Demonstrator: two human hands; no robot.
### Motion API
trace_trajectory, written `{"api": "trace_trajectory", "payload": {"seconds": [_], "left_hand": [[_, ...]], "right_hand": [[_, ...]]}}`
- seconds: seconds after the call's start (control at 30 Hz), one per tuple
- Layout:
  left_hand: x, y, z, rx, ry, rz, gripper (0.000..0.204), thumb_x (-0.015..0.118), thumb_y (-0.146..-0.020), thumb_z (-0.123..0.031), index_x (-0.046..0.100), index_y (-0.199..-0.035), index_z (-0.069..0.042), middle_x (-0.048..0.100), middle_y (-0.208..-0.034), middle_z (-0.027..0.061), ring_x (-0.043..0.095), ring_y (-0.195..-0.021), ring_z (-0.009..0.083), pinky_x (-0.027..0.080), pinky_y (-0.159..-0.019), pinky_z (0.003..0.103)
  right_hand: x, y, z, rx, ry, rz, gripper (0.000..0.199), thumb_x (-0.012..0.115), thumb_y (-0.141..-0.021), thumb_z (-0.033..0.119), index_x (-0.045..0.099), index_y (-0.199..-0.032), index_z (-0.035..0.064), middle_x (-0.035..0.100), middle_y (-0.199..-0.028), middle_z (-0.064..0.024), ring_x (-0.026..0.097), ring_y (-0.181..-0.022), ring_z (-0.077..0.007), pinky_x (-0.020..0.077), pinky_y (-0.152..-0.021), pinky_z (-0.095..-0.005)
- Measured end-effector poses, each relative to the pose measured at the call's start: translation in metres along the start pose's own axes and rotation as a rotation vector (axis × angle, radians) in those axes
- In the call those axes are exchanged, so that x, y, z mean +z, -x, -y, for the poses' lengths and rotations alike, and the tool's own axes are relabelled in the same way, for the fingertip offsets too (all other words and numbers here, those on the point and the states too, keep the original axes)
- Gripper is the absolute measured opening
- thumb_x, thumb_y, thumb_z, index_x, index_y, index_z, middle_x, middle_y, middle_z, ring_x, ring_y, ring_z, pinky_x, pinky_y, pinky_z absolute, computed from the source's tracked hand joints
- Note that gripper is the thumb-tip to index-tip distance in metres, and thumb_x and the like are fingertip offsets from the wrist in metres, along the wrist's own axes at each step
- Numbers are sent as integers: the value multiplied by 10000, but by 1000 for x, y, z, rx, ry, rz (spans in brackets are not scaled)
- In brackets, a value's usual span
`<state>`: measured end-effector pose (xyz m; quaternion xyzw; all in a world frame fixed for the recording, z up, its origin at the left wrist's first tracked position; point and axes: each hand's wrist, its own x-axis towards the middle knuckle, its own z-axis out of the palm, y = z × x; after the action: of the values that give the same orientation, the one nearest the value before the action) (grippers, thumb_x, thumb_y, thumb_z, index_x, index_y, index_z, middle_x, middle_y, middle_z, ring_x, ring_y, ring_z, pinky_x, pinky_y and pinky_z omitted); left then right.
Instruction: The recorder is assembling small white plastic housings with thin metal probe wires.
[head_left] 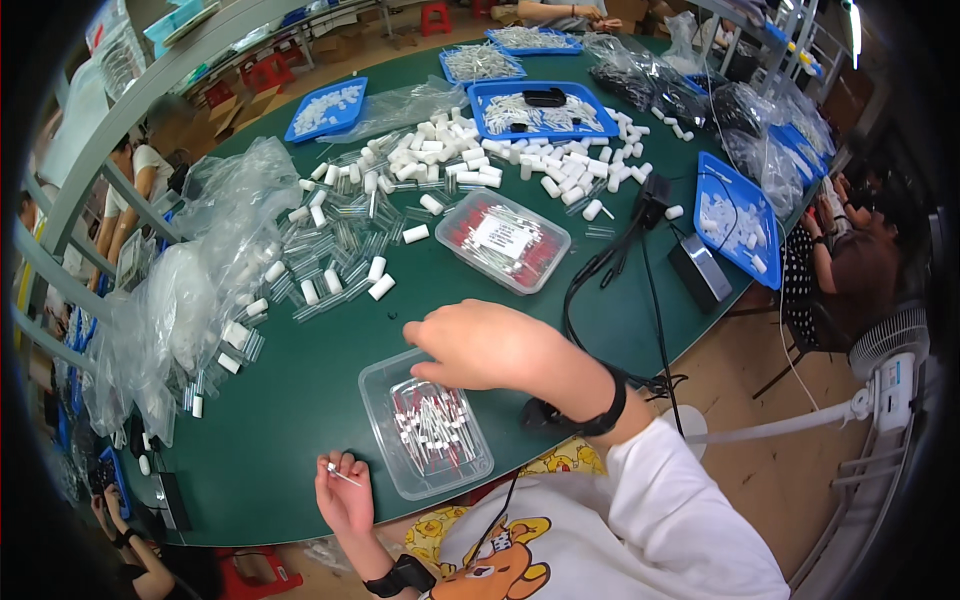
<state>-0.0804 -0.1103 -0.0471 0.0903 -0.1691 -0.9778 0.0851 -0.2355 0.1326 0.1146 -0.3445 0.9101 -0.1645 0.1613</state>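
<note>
My left hand (345, 495), near the table's front edge, pinches a thin white stick (345, 475) with a small, wider white piece at one end. Over the far rim of an open clear plastic box (378, 425) is my right hand (475, 345); its thumb and forefinger are apart, with nothing visible between them. Its other fingers are partly hidden. In that box lie many thin white sticks (440, 430) with red parts. Beyond my right hand stands a second clear box (550, 245), filled with red and white sticks under a white label (502, 237).
White cylindrical caps (430, 150) and clear tubes (345, 235) are heaped across the table's middle. Plastic bags (190, 300) lie left. Blue trays (545, 88) of white parts stand behind. Black cables (590, 290) and a dark box (700, 272) are right. Other people sit around the table.
</note>
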Motion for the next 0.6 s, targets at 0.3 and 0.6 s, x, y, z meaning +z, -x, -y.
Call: {"api": "trace_trajectory", "payload": {"seconds": [0.3, 0.6], "left_hand": [[3, 3, 1, 6, -2, 10, 49, 489, -912, -110, 472, -882, -74, 405, -771, 14, 415, -731, 126, 369, -722, 290], [4, 0, 3, -2, -50, 26, 47, 501, -910, -113, 480, -892, -74, 406, -769, 9, 412, -729, 121, 361, -722, 287]], "right_hand": [[106, 48, -34, 315, 34, -332, 465, 595, -832, 262, 460, -1201, 12, 372, -1296, -265, 344, -1221, -449, 344, -988, -483], [167, 53, -44, 256, 68, -604, 659, 549, -854, 383, 302, -1397, 103, 235, -1408, -270, 200, -1310, -457, 153, -1072, -548]]}}
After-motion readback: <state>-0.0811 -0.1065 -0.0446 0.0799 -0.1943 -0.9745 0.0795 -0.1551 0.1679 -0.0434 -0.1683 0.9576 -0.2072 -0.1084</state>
